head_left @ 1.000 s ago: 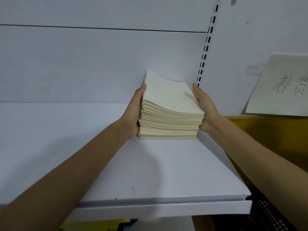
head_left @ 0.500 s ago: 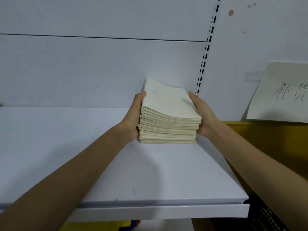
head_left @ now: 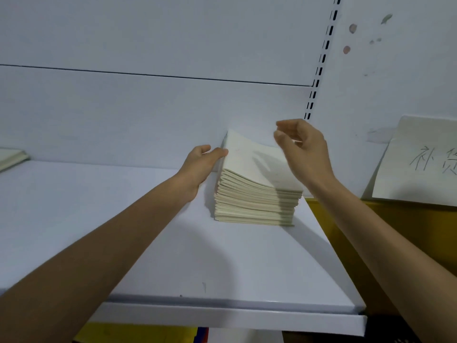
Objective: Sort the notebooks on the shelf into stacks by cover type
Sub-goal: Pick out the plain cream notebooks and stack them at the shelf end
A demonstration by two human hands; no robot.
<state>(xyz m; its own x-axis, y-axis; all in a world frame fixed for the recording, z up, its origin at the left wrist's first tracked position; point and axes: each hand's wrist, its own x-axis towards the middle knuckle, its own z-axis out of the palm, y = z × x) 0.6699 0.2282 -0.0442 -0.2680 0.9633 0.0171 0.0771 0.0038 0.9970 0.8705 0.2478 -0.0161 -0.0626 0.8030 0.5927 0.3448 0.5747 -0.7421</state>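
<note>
Left hand (head_left: 201, 167): open, fingertips touching the upper left edge of the stack of notebooks (head_left: 254, 194). Right hand (head_left: 306, 149): fingers loosely curled, holding nothing, hovering just above the stack's right rear. Shelf (head_left: 160, 243): white, bearing the stack near its right rear corner. Stack: cream covers, between both hands. Paper sign (head_left: 420, 162): handwritten, right of shelf. Single notebook (head_left: 11, 157): far left, well apart.
</note>
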